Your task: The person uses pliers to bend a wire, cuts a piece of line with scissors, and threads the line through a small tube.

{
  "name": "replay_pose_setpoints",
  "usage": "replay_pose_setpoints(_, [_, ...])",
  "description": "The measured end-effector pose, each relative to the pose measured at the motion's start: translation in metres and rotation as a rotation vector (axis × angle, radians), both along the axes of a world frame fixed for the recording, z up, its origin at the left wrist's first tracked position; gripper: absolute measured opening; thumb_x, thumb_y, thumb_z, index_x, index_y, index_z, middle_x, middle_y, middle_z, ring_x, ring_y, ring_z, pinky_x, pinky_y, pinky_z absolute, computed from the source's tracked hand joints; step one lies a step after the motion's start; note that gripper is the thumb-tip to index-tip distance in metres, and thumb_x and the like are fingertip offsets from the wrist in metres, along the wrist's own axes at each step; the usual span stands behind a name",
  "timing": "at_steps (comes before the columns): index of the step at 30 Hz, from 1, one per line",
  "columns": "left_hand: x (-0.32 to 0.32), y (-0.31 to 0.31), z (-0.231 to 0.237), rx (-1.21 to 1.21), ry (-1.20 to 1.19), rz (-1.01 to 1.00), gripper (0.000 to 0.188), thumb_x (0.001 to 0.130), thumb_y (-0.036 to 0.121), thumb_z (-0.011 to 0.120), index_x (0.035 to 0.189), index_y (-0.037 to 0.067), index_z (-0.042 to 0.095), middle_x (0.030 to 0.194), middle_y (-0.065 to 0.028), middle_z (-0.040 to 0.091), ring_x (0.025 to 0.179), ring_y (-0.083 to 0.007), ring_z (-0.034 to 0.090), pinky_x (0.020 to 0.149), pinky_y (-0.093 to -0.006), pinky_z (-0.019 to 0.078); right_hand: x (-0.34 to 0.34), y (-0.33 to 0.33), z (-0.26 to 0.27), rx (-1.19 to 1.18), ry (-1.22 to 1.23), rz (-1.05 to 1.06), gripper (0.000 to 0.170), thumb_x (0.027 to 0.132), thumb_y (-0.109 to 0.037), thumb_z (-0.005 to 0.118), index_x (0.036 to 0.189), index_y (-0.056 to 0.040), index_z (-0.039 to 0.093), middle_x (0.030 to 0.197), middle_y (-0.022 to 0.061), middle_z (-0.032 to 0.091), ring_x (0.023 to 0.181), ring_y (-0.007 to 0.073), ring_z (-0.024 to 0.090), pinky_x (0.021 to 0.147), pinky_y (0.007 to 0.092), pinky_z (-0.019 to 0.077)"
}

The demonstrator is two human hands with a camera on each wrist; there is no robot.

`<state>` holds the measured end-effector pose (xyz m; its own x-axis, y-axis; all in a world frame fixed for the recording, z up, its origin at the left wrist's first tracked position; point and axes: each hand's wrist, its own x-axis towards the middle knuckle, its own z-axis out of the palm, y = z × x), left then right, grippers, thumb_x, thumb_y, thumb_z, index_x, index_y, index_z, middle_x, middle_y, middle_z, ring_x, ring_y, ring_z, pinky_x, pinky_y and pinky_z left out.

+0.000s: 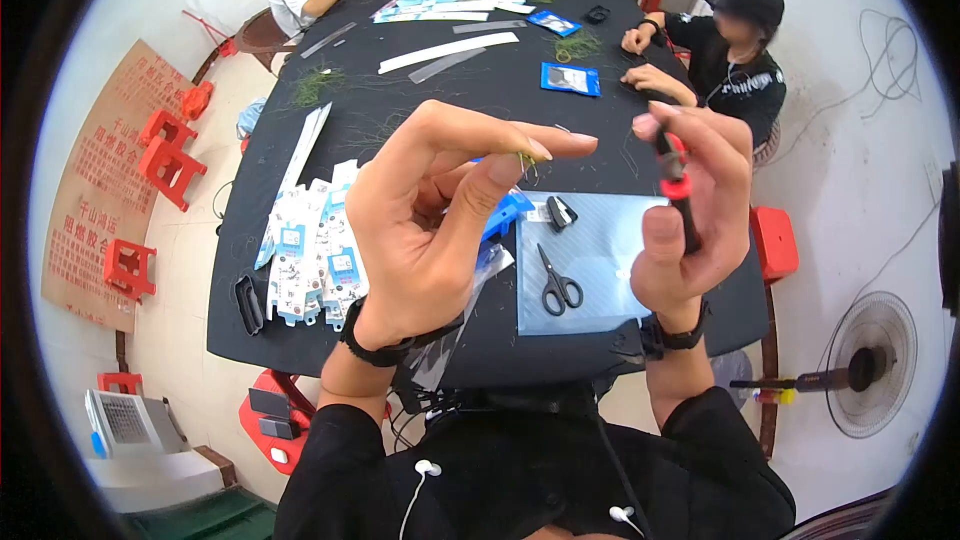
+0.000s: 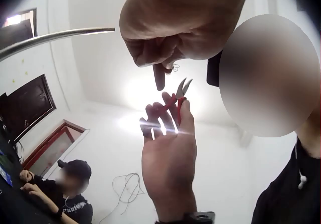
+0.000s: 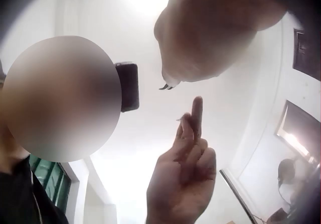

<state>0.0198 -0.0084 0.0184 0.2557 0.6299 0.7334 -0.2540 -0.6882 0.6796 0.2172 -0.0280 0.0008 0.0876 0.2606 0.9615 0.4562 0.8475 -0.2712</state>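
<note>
Between thumb and index fingertip, my left hand [image 1: 420,220] pinches a small bent wire piece [image 1: 528,166] with a yellow-green bit on it. In the left wrist view the piece appears as a tiny loop [image 2: 175,67] by the fingertips. My right hand [image 1: 705,205] holds a pair of small pliers [image 1: 676,186] with red and black handles, the fingers curled around them. Their two pointed metal tips stand apart in the left wrist view. Both hands are raised over the table, with a gap between the pliers and the wire piece.
Below the hands, black scissors [image 1: 560,285] and a small black object [image 1: 562,213] lie on a pale blue mat [image 1: 600,318]. Printed cards [image 1: 315,250] pile up at the left. Beyond lie blue packets [image 1: 570,79], plastic strips and green thread tangles [image 1: 318,87]. Two people sit farther along the table.
</note>
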Motion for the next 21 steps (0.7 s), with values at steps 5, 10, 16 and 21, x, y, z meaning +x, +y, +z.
replay_pose_setpoints(5, [-0.009, 0.002, 0.003, -0.056, -0.148, -0.025, 0.007, 0.102, 0.001, 0.058, 0.108, -0.003, 0.06, 0.106, -0.0232, 0.075, 0.095, -0.0164, 0.073, 0.073, -0.0204, 0.0526, -0.009, 0.021, 0.012, 0.14, -0.252, -0.16, 0.046, 0.089, -0.038, 0.075, 0.116, -0.001, 0.073, 0.102, 0.012, 0.063, 0.09, 0.0238, 0.06, 0.077, 0.0347, 0.0486])
replay_pose_setpoints(10, [-0.013, 0.008, 0.002, -0.081, -0.132, -0.003, 0.009, 0.102, 0.002, 0.058, 0.109, -0.004, 0.059, 0.104, -0.0225, 0.074, 0.097, -0.0216, 0.067, 0.077, -0.0246, 0.0515, -0.01, 0.03, 0.009, 0.14, -0.31, -0.219, 0.048, 0.076, -0.032, 0.083, 0.117, -0.0083, 0.076, 0.1, 0.007, 0.062, 0.09, 0.0222, 0.059, 0.077, 0.0344, 0.0467])
replay_pose_setpoints(16, [-0.006, 0.012, -0.002, -0.104, -0.114, 0.024, 0.009, 0.102, 0.004, 0.059, 0.108, -0.003, 0.057, 0.097, -0.0181, 0.073, 0.08, -0.0138, 0.056, 0.065, -0.0229, 0.0412, -0.001, 0.034, 0.006, 0.154, -0.379, -0.277, 0.05, 0.072, -0.031, 0.084, 0.116, -0.0097, 0.077, 0.099, 0.0045, 0.064, 0.09, 0.0208, 0.06, 0.079, 0.0337, 0.046])
replay_pose_setpoints(21, [-0.005, 0.012, -0.003, -0.115, -0.095, 0.048, 0.01, 0.103, 0.006, 0.059, 0.107, -0.002, 0.057, 0.092, -0.0144, 0.072, 0.066, -0.0073, 0.046, 0.056, -0.0215, 0.0326, -0.001, 0.029, 0.012, 0.146, -0.414, -0.341, 0.051, 0.07, -0.032, 0.085, 0.116, -0.0106, 0.077, 0.1, 0.0035, 0.064, 0.091, 0.0202, 0.061, 0.081, 0.0342, 0.046])
